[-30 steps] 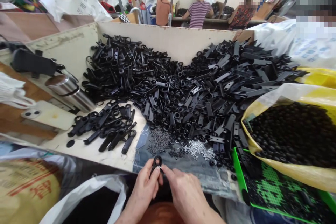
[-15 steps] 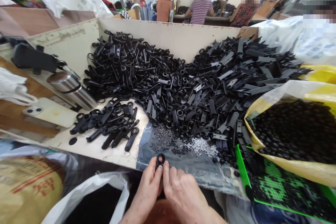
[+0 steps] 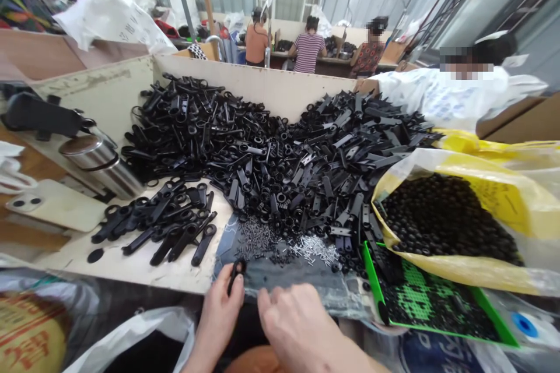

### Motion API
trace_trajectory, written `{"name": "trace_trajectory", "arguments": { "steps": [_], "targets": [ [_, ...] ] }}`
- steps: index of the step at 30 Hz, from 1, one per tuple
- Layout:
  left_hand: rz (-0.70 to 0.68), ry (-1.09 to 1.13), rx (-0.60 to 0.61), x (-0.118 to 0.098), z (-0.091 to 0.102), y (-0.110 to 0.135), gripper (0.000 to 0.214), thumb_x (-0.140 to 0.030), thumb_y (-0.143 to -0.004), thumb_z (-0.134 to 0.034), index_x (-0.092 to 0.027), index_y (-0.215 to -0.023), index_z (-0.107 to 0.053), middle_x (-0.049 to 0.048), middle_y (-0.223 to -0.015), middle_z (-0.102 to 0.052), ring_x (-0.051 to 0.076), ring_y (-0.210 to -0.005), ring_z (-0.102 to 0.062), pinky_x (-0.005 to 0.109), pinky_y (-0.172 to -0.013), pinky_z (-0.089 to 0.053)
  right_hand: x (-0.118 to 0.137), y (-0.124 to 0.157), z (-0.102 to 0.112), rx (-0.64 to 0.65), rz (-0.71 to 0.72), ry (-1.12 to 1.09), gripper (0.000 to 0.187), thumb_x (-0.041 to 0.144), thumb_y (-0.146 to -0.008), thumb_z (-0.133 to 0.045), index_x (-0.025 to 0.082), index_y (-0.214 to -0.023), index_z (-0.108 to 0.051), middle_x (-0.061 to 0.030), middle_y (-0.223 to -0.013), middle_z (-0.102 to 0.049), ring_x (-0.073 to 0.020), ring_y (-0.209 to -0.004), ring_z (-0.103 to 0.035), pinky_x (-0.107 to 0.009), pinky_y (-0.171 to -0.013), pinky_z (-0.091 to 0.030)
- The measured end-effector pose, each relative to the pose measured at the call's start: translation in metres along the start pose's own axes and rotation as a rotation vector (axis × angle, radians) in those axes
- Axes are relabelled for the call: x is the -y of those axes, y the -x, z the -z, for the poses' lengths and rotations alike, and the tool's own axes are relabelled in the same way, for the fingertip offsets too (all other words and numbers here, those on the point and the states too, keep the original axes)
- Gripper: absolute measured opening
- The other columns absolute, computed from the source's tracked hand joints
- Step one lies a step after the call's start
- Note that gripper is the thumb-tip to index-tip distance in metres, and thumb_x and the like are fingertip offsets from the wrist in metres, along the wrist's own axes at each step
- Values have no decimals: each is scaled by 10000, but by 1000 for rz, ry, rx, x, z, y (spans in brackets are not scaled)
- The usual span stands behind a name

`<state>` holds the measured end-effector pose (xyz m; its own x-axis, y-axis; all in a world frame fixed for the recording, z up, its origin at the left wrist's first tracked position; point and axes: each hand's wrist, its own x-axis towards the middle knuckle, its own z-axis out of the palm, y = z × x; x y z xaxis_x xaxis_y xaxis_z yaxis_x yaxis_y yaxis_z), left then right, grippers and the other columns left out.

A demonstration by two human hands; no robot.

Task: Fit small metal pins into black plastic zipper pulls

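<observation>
My left hand [image 3: 221, 309] is shut on a small black plastic looped lever [image 3: 236, 275], which stands up between the fingertips. My right hand [image 3: 297, 320] is apart from it, lying over the edge of a denim cloth [image 3: 284, 282] with nothing visible in its fingers. Just beyond the hands lie a heap of dark small screws [image 3: 254, 238] and a scatter of silver metal pins [image 3: 315, 249]. A large pile of black plastic levers [image 3: 271, 163] spreads behind them. A tidier group of similar levers [image 3: 157, 221] lies on the pale board to the left.
A yellow bag of black rings [image 3: 441, 215] and a green tray [image 3: 420, 303] stand to the right. A steel flask [image 3: 100, 166] and a phone [image 3: 56, 205] lie left. A co-worker's white sleeve [image 3: 437, 96] reaches the board's far right corner.
My hands have separated: the left has moved left with the black lever, and the right has moved away from it. The whole view has also swung, shifting the scene leftward.
</observation>
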<state>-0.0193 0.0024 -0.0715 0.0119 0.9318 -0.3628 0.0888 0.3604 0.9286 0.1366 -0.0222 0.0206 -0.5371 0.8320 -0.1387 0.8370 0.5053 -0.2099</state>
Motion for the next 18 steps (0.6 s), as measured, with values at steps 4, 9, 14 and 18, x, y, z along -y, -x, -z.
{"name": "trace_trajectory", "arguments": {
  "steps": [4, 9, 14, 18],
  "targets": [
    [145, 192, 85, -15, 7, 3, 375, -531, -816, -671, -191, -960, -601, -130, -511, -430, 17, -342, -152, 181, -393, -108, -42, 14, 22, -117, -179, -180, 287, 65, -929, -526, 199, -1172, -599, -38, -929, -773, -212, -783, -750, -282, -645, -500],
    [286, 440, 286, -39, 0, 14, 434, -507, -748, -807, -161, -941, -630, -106, -579, -505, -18, -362, -183, 185, -422, -145, -117, -20, 21, -240, -264, -143, 235, 150, -1044, -438, 201, -1246, -545, -31, -1063, -692, -158, -889, -695, -254, -757, -495],
    [308, 476, 350, -45, -2, 19, 464, -406, -762, -820, -181, -1122, -634, -67, -712, -583, 0, -442, -330, 187, -501, -235, -148, -68, 14, -176, -142, -26, 379, 120, -1003, -518, 240, -1354, -595, -61, -1201, -640, -179, -948, -689, -261, -775, -479],
    [321, 457, 284, -43, 0, 18, 484, -417, -748, -813, -182, -1123, -617, -77, -703, -569, 2, -427, -301, 204, -503, -217, -154, -88, 10, -172, -88, 25, 292, 162, -1008, -559, 227, -1260, -690, -62, -1121, -655, -187, -905, -695, -253, -726, -470]
  ]
}}
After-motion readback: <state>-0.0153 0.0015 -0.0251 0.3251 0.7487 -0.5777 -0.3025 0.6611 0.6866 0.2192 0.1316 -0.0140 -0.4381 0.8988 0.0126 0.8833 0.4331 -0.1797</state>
